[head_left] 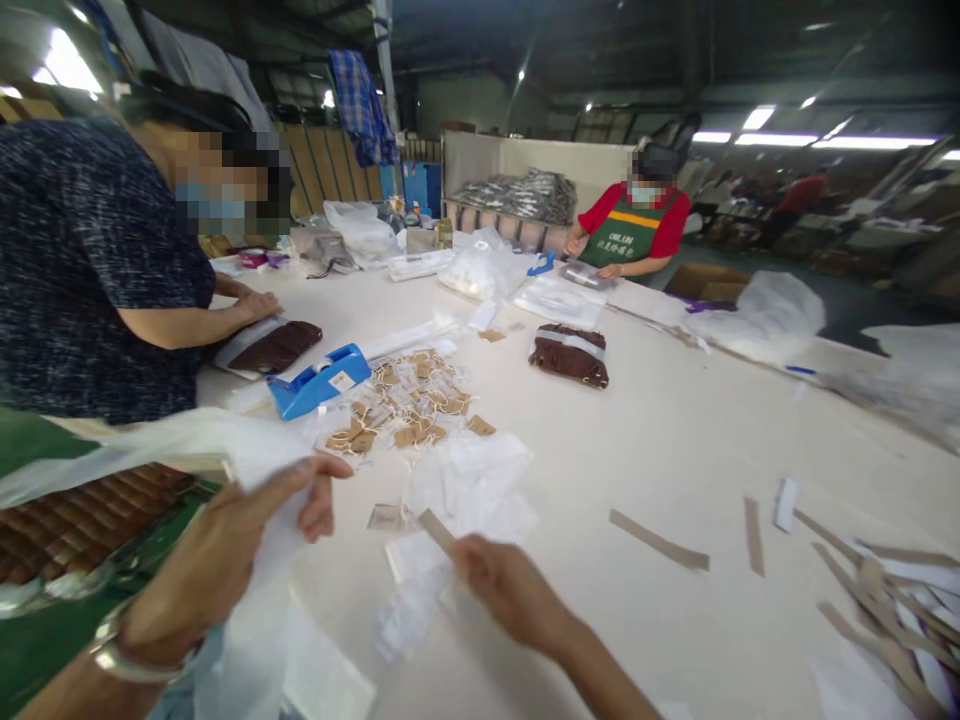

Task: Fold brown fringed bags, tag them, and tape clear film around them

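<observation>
At the lower left, my left hand (pixel 240 530) is closed around a thin white translucent sheet (pixel 270 590) that hangs down below it. One end of the same pale material trails off to the left. My right hand (pixel 510 590), at bottom centre, pinches a short brown paper strip (pixel 437 530) whose free end points up and left. Under and beyond the strip lies crumpled white tissue (pixel 472 485). A small printed card (pixel 385 517) rests between my two hands. Brown tags with white strings (pixel 420 400) are heaped farther up the table.
A blue tape dispenser (pixel 321 382) stands beside the tags. A brown bundle with a pale band (pixel 570 355) lies mid-table. Loose brown strips (pixel 877 600) cover the right corner. One person (pixel 97 260) leans over another brown bundle (pixel 274 347) at left; another person (pixel 634 235) works at the far edge.
</observation>
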`<state>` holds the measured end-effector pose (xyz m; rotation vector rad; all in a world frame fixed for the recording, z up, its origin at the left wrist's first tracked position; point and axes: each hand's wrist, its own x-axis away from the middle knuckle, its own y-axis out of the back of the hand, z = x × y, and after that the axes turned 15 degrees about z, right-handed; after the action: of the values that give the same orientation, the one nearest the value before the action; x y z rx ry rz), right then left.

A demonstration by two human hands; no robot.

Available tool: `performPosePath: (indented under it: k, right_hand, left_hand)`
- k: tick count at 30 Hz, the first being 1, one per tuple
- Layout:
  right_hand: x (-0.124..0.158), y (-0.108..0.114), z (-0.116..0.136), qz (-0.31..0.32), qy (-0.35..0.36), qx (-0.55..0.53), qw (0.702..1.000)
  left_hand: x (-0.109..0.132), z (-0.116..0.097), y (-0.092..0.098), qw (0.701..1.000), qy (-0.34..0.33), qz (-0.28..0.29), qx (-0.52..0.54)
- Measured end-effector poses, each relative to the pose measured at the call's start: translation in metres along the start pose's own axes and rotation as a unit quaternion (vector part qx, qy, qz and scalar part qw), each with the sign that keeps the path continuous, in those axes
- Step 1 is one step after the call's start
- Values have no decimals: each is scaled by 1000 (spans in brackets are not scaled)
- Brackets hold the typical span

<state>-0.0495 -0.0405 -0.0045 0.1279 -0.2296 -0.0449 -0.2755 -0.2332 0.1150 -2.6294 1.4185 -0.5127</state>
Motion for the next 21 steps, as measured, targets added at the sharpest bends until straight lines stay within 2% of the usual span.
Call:
performPosePath:
  k: [1, 2, 3, 5, 7, 9, 11, 14, 17, 21]
  right_hand:
    - [-6, 27, -4, -81, -21, 103, 991]
    - [-14, 52, -9, -149, -44, 209, 966]
    - [-24, 76, -15, -191, -64, 303, 931]
    - [-48, 113, -26, -206, -95, 440, 869]
    - [-70, 136, -38, -170, -108, 505, 839]
    - [-87, 146, -47, -139, -108, 509, 843]
    - [-98, 150, -54, -146, -102, 457, 871]
    - [-105, 153, -61, -204, -95, 362, 905]
    - [-109, 160, -68, -274, -101, 279, 915]
    - [-116, 172, -78, -373, -98, 89, 919]
  left_hand:
    - [-9, 15, -12, 998, 21, 53, 16]
    - [-20, 31, -23, 994, 39, 85, 51]
    - [-32, 47, -32, 988, 61, 111, 89]
    - [-55, 77, -47, 974, 103, 129, 156]
    - [-76, 102, -57, 966, 136, 125, 184]
    - [-91, 124, -64, 966, 153, 104, 180]
    - [-101, 144, -68, 971, 162, 79, 155]
    - [-106, 164, -72, 978, 170, 55, 110]
    - [-106, 174, -73, 980, 167, 44, 95]
    - [-107, 177, -73, 980, 167, 38, 98]
